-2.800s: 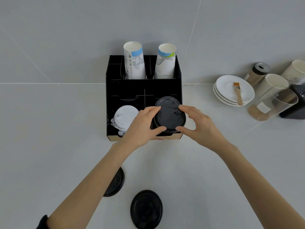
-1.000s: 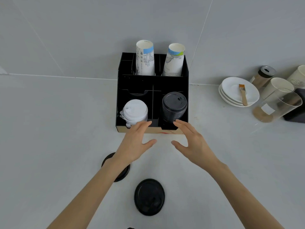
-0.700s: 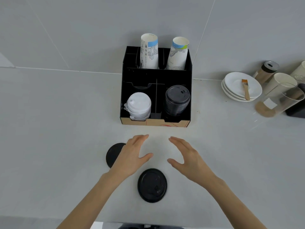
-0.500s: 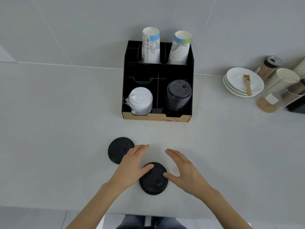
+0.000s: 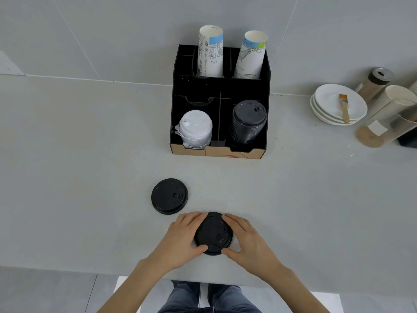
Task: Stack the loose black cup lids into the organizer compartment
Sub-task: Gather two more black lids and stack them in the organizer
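A person's left hand (image 5: 182, 238) and right hand (image 5: 247, 239) close on opposite edges of a black lid (image 5: 213, 233) lying flat near the front edge of the table (image 5: 79, 177), a two-sided hold that likely keeps it level for lifting. A second lid (image 5: 169, 196) lies loose just beyond, untouched. The organizer (image 5: 222, 86) stands farther back, its front right compartment holding the black stack (image 5: 248, 123) beside white lids (image 5: 195, 129). Nothing blocks the way; plates (image 5: 331, 109) sit well right.

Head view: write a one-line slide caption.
Both hands, left and right, grip a loose black lid; another lid lies before the organizer.
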